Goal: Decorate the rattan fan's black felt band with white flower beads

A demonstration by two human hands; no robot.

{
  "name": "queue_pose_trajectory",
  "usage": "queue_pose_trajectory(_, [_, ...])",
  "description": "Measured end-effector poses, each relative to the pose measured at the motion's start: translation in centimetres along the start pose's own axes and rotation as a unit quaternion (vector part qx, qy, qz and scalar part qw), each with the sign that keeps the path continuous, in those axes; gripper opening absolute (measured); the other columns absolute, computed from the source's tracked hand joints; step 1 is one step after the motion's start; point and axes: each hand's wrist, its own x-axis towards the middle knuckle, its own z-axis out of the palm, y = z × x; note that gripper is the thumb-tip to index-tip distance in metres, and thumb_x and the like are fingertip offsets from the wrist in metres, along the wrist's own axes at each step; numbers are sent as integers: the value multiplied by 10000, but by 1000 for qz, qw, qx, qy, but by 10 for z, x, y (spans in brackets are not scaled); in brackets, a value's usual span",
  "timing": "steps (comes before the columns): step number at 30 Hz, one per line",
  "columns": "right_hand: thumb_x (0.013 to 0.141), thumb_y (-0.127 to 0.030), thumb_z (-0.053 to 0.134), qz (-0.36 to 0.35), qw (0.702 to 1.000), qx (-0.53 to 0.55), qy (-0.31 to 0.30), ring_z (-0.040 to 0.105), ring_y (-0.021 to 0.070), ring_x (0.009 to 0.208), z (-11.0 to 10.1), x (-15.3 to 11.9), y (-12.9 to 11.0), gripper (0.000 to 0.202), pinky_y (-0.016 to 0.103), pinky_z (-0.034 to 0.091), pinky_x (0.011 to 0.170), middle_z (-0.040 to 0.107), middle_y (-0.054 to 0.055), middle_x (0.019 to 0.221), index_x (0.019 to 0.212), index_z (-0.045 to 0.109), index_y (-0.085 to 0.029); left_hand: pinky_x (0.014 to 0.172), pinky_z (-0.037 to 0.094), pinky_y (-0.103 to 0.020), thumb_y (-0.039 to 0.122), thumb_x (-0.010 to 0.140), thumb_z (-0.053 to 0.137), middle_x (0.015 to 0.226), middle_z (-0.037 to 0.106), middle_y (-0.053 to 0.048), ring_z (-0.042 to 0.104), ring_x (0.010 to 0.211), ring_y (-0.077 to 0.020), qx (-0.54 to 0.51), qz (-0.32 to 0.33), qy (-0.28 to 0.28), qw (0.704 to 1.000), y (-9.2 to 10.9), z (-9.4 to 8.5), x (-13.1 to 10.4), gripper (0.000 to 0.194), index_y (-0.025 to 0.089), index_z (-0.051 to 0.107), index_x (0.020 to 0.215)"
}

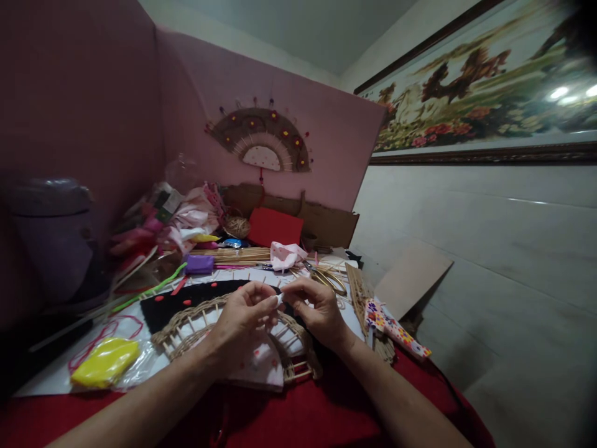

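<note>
My left hand (249, 311) and my right hand (319, 311) meet above a fan-shaped craft piece. Between their fingertips is a small white piece (280, 298), soft-looking like clay, with thumb and fingers of both hands pinched on it. Below them lies the fan (184, 323), made of woven twine over thin sticks with a black outer band (163, 309) that carries small red dots. White cloth with red spots (268, 364) fills the fan's lower middle. My hands cover part of the band and weave.
A yellow packet (105, 363) lies left, a purple packet (199, 264) farther back. Scissors (329, 278), sticks (242, 255) and a twine ball (237, 226) lie behind the fan. A flowered strip (396, 330) sits right. A finished fan (265, 134) hangs on the pink board (326, 124).
</note>
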Motion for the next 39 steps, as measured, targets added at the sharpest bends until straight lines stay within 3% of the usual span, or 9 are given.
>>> queue_pose_trajectory(4, [838, -174, 511, -69, 996, -45, -33, 567, 143, 740, -4, 1, -7, 144, 271, 444, 687, 629, 39, 784, 891, 645, -178, 457, 370, -180, 253, 608, 756, 595, 621, -2, 517, 474, -72, 17, 9, -1, 1000, 1, -1, 1, 250, 138, 554, 700])
queue_pose_trajectory(8, [797, -205, 589, -84, 994, -61, -42, 549, 140, 686, -3, 2, -8, 90, 266, 436, 643, 617, 36, 749, 862, 639, -168, 450, 371, -184, 267, 609, 756, 550, 603, 8, 497, 452, -69, 32, 17, -4, 999, 1, -2, 1, 247, 135, 563, 688])
queue_pose_trajectory(16, [811, -130, 510, -115, 988, -78, -75, 540, 133, 685, -2, 0, -5, 143, 262, 441, 641, 620, 48, 771, 881, 627, -170, 424, 368, -190, 297, 599, 760, 561, 600, 8, 515, 443, -83, 21, -9, 8, 1000, 1, -1, 0, 268, 138, 560, 679])
queue_pose_trajectory(20, [762, -159, 548, -57, 995, -75, -13, 508, 113, 596, 3, 0, -4, 91, 240, 419, 576, 589, 13, 663, 773, 638, -168, 422, 349, -176, 248, 616, 747, 563, 598, 7, 486, 439, -63, 12, -8, 1, 1000, 3, 2, -1, 228, 135, 557, 670])
queue_pose_trajectory(23, [745, -208, 569, 67, 995, 41, 68, 480, 87, 502, 4, 4, 0, 67, 214, 398, 485, 575, -8, 617, 736, 614, -159, 429, 338, -165, 207, 628, 725, 587, 611, 0, 496, 462, -62, -1, -10, 15, 1000, 6, 5, -2, 184, 137, 561, 676])
queue_pose_trajectory(26, [745, -286, 596, 142, 970, 170, 94, 465, 69, 452, -1, 8, 4, 146, 205, 398, 440, 590, -11, 654, 806, 603, -154, 474, 359, -165, 162, 619, 706, 615, 629, -14, 533, 523, -78, -14, -9, 34, 999, 9, 4, -2, 165, 136, 594, 737])
queue_pose_trajectory(33, [717, -351, 663, 163, 956, 242, 30, 460, 62, 427, -4, 9, 7, 212, 192, 362, 422, 549, -37, 580, 749, 589, -155, 464, 320, -172, 235, 650, 712, 652, 632, -47, 454, 479, -52, -12, -24, 4, 1000, 8, 3, -3, 178, 111, 619, 736])
queue_pose_trajectory(39, [630, -311, 745, 77, 978, 192, 18, 477, 91, 573, 2, 8, 1, 186, 206, 402, 509, 538, -11, 640, 636, 633, -163, 418, 226, -180, 339, 701, 683, 578, 553, -15, 383, 453, -45, 3, -40, -52, 998, 1, 1, -3, 236, 109, 630, 689])
